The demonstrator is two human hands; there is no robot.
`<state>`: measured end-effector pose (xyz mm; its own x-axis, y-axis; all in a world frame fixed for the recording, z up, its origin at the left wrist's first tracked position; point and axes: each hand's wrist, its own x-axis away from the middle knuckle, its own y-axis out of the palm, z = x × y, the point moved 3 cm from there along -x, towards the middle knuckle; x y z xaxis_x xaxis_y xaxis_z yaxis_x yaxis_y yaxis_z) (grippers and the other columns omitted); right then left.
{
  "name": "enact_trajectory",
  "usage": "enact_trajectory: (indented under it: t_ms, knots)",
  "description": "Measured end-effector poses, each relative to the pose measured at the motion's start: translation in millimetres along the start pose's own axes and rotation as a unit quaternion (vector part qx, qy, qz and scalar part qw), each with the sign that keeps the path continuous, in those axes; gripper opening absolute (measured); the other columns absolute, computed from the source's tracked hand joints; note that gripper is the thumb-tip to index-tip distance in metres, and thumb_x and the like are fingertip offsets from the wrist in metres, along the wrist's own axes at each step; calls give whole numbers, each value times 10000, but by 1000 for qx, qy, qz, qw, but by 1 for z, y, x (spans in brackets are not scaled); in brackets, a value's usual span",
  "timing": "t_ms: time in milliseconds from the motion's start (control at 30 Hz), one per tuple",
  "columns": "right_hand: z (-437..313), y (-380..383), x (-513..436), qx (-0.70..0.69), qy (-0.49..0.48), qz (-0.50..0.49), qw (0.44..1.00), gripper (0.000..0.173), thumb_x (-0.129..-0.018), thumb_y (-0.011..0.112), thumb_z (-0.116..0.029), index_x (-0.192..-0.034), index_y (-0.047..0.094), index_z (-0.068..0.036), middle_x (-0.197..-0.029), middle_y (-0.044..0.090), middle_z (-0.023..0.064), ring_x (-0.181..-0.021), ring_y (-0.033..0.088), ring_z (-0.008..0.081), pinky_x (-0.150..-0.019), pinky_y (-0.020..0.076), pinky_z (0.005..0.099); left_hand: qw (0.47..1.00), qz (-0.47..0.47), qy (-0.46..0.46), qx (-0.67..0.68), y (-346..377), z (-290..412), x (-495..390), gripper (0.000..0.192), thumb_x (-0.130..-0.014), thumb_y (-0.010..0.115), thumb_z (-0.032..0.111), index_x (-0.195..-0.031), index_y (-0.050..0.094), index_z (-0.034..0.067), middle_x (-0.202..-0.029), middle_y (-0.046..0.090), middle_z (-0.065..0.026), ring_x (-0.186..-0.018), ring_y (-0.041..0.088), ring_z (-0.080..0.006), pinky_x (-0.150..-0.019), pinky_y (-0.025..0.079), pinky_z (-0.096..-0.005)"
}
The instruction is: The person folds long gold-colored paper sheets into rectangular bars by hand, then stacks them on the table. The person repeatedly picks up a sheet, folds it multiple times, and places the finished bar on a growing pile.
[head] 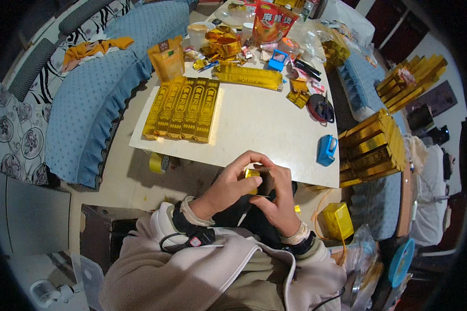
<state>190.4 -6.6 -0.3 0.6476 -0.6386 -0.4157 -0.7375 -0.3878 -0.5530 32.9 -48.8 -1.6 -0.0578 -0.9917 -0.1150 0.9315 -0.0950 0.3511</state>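
Close to my lap, just off the table's near edge, my left hand (pixel 233 184) and my right hand (pixel 281 200) grip one gold cardboard piece (pixel 251 174) between them. Its dark inner side faces up, and the left thumb lies across the gold part. Fingers hide the rest, so its full shape cannot be told. On the white table (pixel 257 128), ahead and to the left, several long gold printed bars (pixel 183 110) lie side by side. Behind them is a flat gold printed packet (pixel 253 77).
A blue tape dispenser (pixel 326 150) sits near the table's right edge, with scissors (pixel 327 107) on a dark round object beyond it. Stacked gold bars (pixel 373 147) rest on the right-hand seat. An orange pouch (pixel 167 58) and a red food bag (pixel 273 23) stand farther back.
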Motion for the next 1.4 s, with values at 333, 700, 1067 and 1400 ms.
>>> enact_trajectory:
  t_ms: [333, 700, 1067, 1400]
  knots:
    - [-13, -7, -6, -271, 77, 111, 953, 277, -893, 707, -3, -1151, 610, -39, -1179, 536, 54, -894, 492, 81, -774, 413, 213, 983, -5, 164, -85, 10, -6, 1, 403, -926, 620, 113, -1302, 493, 44, -1298, 477, -109, -1236, 502, -207, -1087, 398, -356]
    - [-13, -10, -4, -396, 131, 49, 907, 208, -1020, 587, -166, -1166, 572, -18, -1206, 487, 80, -793, 487, 78, -689, 435, 227, 971, 35, 200, -122, 8, -14, 3, 249, -956, 576, 169, -1161, 484, 61, -1259, 473, -126, -1175, 497, -198, -1057, 400, -358]
    - [-12, -1, -12, -427, 284, 73, 855, 172, -976, 666, -81, -1114, 564, -68, -798, 533, -50, -647, 421, 9, -551, 326, 173, 951, 38, 220, -213, 5, -21, 4, 277, -954, 566, 194, -1159, 444, 52, -1269, 473, -153, -1196, 481, -227, -1054, 394, -391]
    - [-20, -15, -14, -321, 259, 62, 909, 158, -901, 689, 8, -997, 573, -42, -1056, 536, 15, -799, 489, 31, -720, 435, 186, 956, -16, 135, -262, -5, -29, 7, 733, -846, 803, 463, -1352, 466, 55, -1264, 552, -130, -1167, 570, -241, -1013, 447, -372]
